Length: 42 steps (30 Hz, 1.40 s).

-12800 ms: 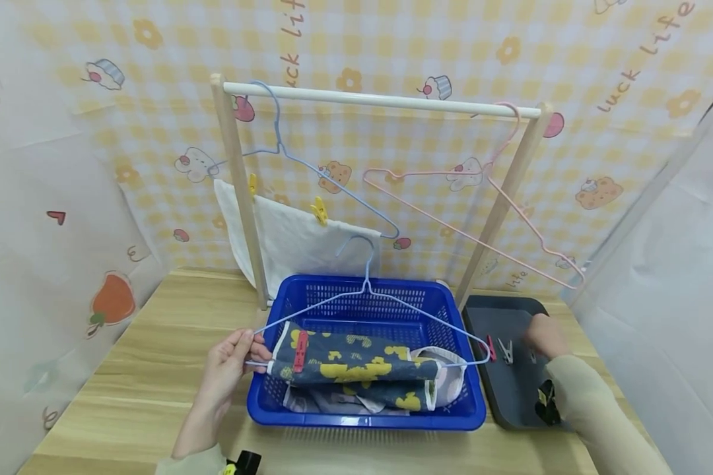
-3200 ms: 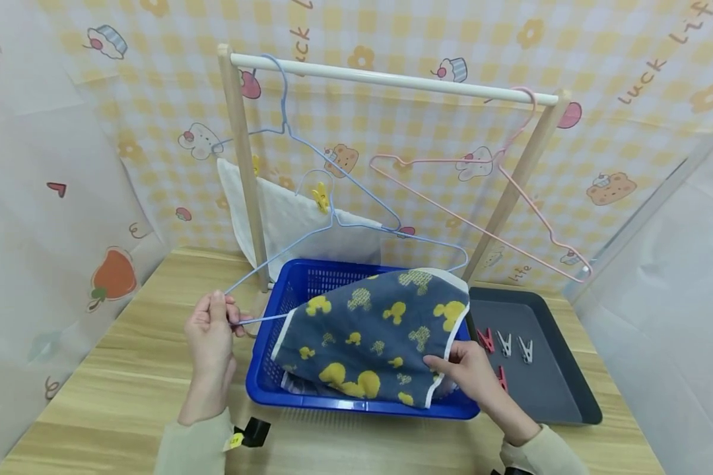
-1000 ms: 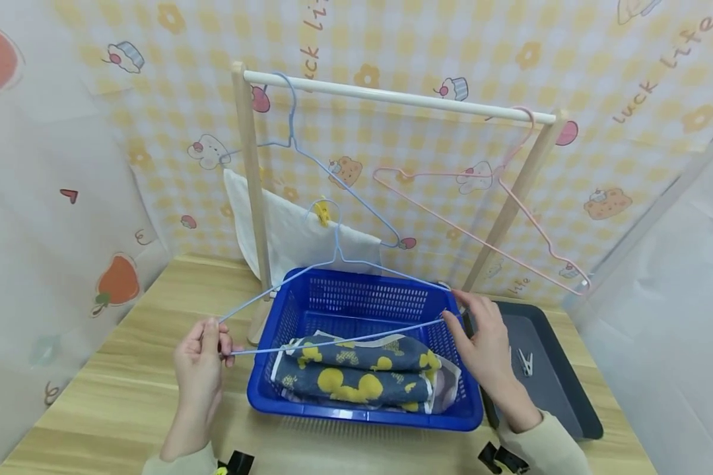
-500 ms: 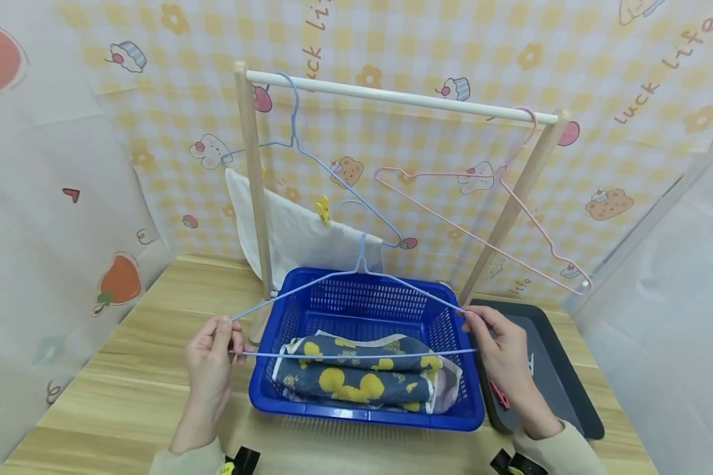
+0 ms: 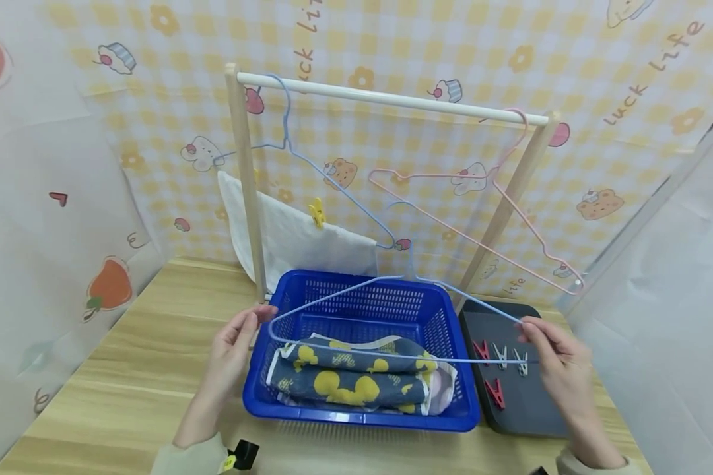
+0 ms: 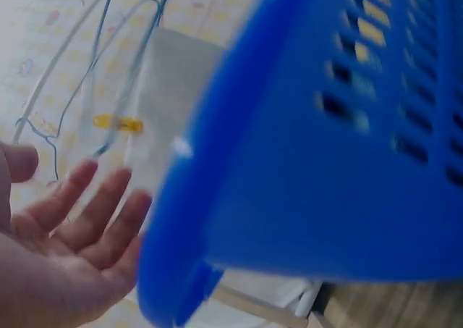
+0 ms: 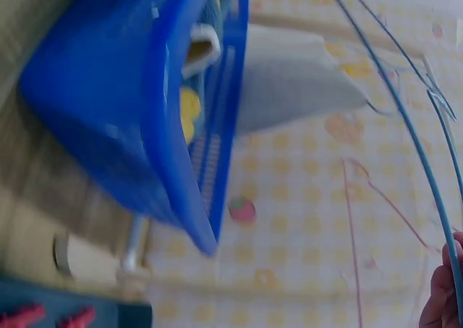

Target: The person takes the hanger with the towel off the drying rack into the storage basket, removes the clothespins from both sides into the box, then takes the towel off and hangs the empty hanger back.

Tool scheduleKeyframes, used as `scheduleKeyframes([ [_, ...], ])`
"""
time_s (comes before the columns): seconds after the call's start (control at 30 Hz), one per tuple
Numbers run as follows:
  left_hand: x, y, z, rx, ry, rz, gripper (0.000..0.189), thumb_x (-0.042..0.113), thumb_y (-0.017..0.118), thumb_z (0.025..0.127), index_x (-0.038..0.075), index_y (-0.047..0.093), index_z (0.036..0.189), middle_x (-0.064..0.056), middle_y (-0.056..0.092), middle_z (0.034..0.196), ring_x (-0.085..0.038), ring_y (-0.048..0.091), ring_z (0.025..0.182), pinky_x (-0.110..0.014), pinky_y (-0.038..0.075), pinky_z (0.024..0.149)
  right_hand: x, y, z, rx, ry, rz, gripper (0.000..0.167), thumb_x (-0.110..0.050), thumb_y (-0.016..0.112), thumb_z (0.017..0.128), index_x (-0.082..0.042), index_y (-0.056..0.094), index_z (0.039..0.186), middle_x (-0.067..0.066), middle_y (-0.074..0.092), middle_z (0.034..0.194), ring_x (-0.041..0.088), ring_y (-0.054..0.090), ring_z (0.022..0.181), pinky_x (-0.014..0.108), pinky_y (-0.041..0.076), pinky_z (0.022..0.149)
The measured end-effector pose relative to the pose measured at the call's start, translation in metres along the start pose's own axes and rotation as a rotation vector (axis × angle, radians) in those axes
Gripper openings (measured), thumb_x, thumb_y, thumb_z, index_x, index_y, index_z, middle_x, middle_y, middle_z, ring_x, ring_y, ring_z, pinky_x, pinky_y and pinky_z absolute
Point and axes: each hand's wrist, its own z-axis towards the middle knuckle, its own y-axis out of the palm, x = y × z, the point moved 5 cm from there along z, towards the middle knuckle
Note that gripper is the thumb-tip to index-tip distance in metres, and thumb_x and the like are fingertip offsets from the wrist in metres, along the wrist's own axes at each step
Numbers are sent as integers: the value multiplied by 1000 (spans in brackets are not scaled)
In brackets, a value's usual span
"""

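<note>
My right hand (image 5: 561, 359) pinches the right end of a bare light-blue wire hanger (image 5: 451, 360), which is held above the blue basket (image 5: 356, 418). Its hook points up, in front of the backdrop. At the hanger's left end, my left hand (image 5: 228, 346) is held apart from the wire; the left wrist view shows its fingers loosely spread with nothing in them. Folded in the basket lies a navy cloth (image 5: 362, 390) with yellow mouse-head shapes and white edging, on top of a pale greyish fabric (image 5: 442, 389).
Behind the basket stands a wooden rack with a white rail (image 5: 386, 99). On it hang a blue hanger (image 5: 356, 206), with a white cloth (image 5: 297, 241) held by yellow clips (image 5: 317, 212), and a pink hanger (image 5: 445, 224). A dark tray (image 5: 529, 409) at right holds red and white clips (image 5: 495, 394).
Earlier the navy cloth hung on the held hanger with a red clip; it came off into the basket. My right hand took the hanger's right end, my left let go, and the hanger moved right.
</note>
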Motion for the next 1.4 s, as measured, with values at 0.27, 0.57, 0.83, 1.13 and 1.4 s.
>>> scheduleKeyframes([
  [0.27,-26,-9,6,-17,-265,273,39,4,43,99,-13,40,133,-29,44,134,-32,44,124,1,34,83,-8,-56,1,105,-33,-100,7,19,54,84,20,61,85,-18,65,77,-3,57,70,6,43,67],
  [0.57,-48,-9,8,-52,-326,309,40,-3,44,96,-13,39,134,-30,44,134,-36,48,118,-1,37,77,-10,-110,10,250,138,-333,16,6,54,91,1,69,93,-28,59,76,-8,52,72,6,39,68],
  [0.83,-55,-9,7,-58,-340,299,40,-5,46,94,-11,41,134,-29,44,133,-35,48,118,-3,39,76,-21,-126,41,298,68,-439,38,0,50,95,-38,55,88,-37,51,75,-16,48,70,6,33,64],
  [1.13,-55,-12,6,-6,-360,284,39,-4,49,93,-9,45,132,-28,53,125,-3,55,92,-8,44,72,-31,-91,94,325,140,-445,18,-18,52,97,-22,68,90,-30,53,74,-5,43,61,11,31,57],
  [1.4,-54,-10,4,1,-359,251,40,-4,48,93,-8,45,132,-29,53,125,11,50,82,-8,45,74,-14,-49,117,294,89,-334,20,-13,59,93,2,71,90,-29,55,65,-8,48,54,7,35,50],
])
